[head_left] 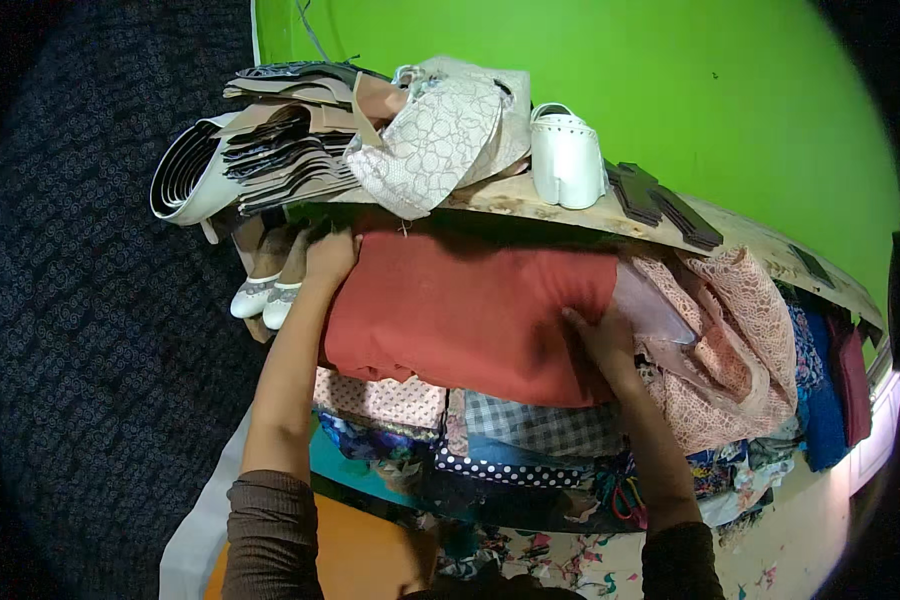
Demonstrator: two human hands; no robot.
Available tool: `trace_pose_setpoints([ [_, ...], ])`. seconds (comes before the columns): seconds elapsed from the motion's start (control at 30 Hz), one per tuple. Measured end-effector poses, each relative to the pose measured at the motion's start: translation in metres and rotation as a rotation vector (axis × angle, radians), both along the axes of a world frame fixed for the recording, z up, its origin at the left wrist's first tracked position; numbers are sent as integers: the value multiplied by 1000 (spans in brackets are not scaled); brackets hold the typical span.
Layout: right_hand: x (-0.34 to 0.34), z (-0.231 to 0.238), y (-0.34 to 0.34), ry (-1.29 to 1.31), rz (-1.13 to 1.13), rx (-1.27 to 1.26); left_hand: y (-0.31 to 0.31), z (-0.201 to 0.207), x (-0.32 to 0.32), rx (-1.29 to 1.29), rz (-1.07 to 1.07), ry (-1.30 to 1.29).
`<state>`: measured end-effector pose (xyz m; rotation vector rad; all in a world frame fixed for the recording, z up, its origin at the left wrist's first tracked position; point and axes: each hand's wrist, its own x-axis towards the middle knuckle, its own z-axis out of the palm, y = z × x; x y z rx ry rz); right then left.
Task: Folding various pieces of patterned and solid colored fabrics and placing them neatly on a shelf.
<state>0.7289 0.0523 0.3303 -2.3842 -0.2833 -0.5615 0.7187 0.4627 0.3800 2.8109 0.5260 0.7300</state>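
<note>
A bulky folded red cloth lies on a stack of fabrics under a wooden shelf board. At its upper left edge is my left hand, its fingers partly in shadow below the board. My right hand grips the right end, thumb on the front and the other fingers largely hidden at the edge. Beneath the red cloth are a pink dotted fabric, a grey checked fabric and a black fabric with white dots. A crumpled pink lace fabric bulges out beside my right hand.
On the wooden board sit stacked cut pieces, a pale patterned material, a white shoe upper and dark flat pieces. White shoes stand left of my left hand. Red-handled scissors hang low near my right forearm.
</note>
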Motion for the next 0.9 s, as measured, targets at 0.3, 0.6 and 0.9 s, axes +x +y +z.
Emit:
trace_pose_setpoints([
  [0.3, -100, 40, 42, -580, 241, -145, -127, 23, -117, 320, -456, -156],
  [0.6, -24, -2, 92, 52, -79, -434, -145, -35, -90, 269, -99, 126],
  [0.9, -114, -31, 99, -380, 153, -201, -171, -86, -196, 221, -86, -314],
])
